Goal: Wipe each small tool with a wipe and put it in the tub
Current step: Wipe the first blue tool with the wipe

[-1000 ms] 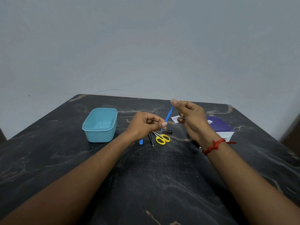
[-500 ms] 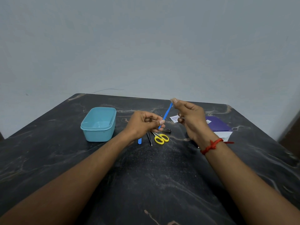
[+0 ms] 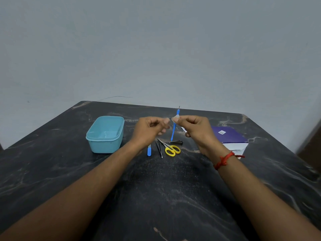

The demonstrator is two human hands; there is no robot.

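My right hand [image 3: 196,129] pinches a slim blue tool [image 3: 173,129] near its top and holds it almost upright over the table. A small whitish wipe [image 3: 175,117] sits at that pinch. A white sachet [image 3: 183,129] pokes out from under the same hand's lower fingers. My left hand [image 3: 149,129] hovers just left of the tool with its fingers curled and blurred, and I see nothing in them. The light blue tub [image 3: 106,133] stands open to the left. Another blue-handled tool [image 3: 149,151], tweezers [image 3: 159,148], yellow scissors [image 3: 171,150] and a nail clipper [image 3: 177,141] lie below my hands.
A purple box [image 3: 229,134] lies on white paper [image 3: 234,147] to the right, behind my right wrist. The dark marble table [image 3: 156,197] ends at a grey wall at the back. A brown object [image 3: 311,146] stands past the right edge.
My left hand has let go of the blue tool's lower end and risen toward my right fingertips. The tool has swung from slanted to nearly upright in my right hand.
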